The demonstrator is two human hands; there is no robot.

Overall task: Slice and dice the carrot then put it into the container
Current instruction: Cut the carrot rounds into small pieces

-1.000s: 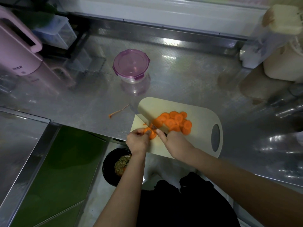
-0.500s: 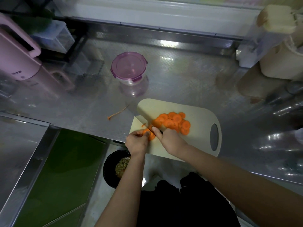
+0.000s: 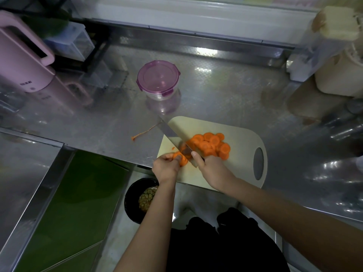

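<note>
Tabletop [image 3: 235,91] of shiny steel is carrying a cream cutting board [image 3: 241,134]. On it the left hand [image 3: 166,166] is pinching the carrot stub [image 3: 182,159] in its grip, and the right hand [image 3: 213,166] is grasping the knife [image 3: 172,134] beside piled slices [image 3: 210,144]. The lidded container [image 3: 158,79] is sitting behind, apart.

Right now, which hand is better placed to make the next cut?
Right. The right hand grips the knife, blade across the carrot piece; the left hand pinches that piece on the cutting board.

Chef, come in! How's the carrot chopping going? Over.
Left hand holds carrot stub. Right hand grips knife. Slices piled on board. Container lid on.
</note>
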